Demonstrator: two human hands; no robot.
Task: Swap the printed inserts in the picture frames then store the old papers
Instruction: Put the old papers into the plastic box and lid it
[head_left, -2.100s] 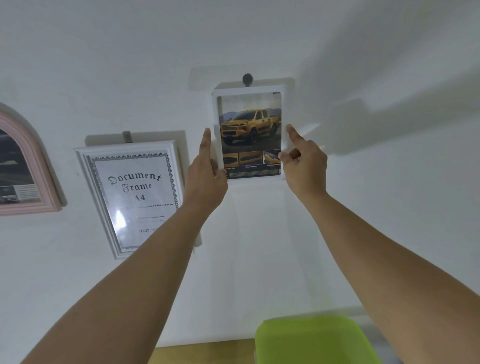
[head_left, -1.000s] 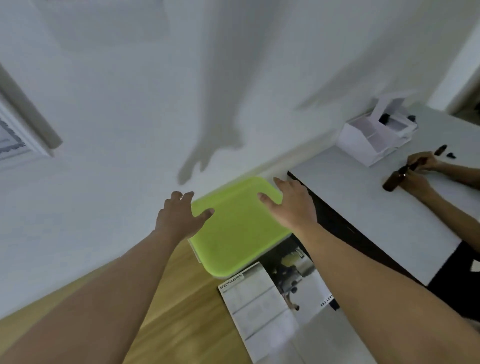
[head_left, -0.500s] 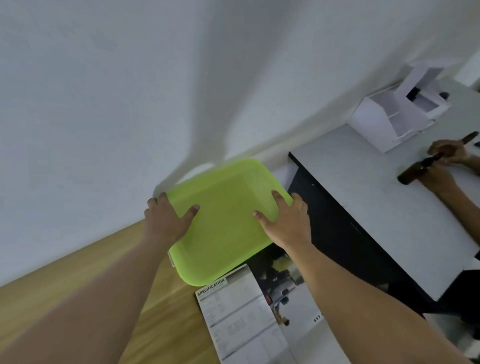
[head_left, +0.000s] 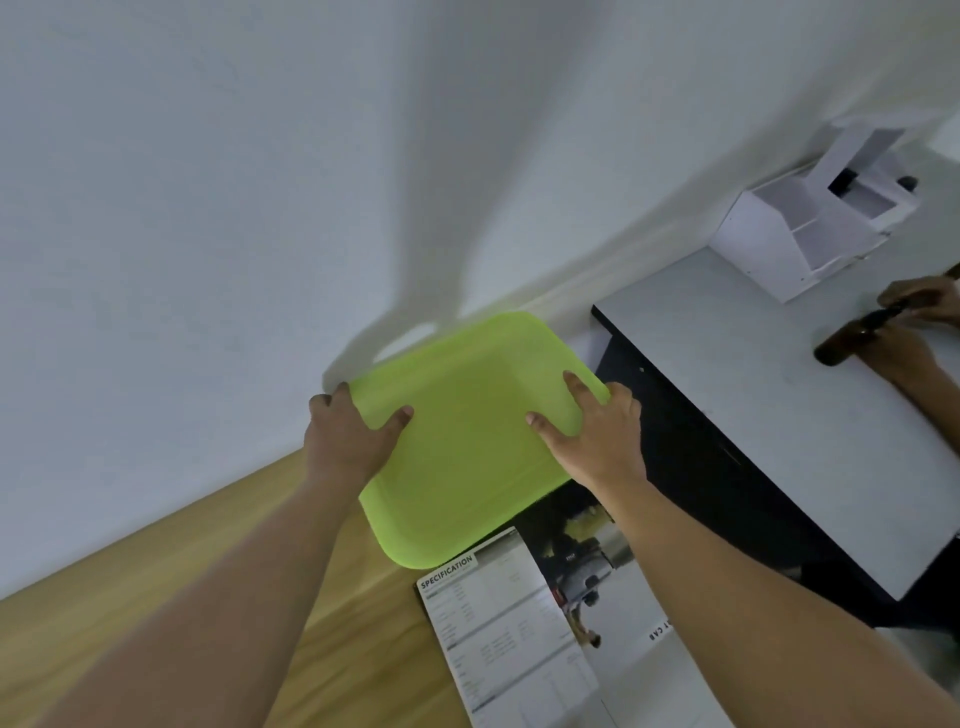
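A lime-green plastic lid covers a box standing on the wooden floor against the white wall. My left hand grips the lid's left edge, thumb on top and fingers curled over the side. My right hand grips its right edge, with thumb and forefinger spread on the top. Just in front of the box lie printed papers, one headed "SPECIFICATION" beside a dark photo page. No picture frame is in view.
A white-topped desk with a dark front stands right of the box. On it are an open white cardboard box and another person's hands holding a brown bottle. Wooden floor extends to the left.
I turned from the wall frames down to the floor. Both hands left the truck picture frame, dropped to the green lid and took hold of its two sides.
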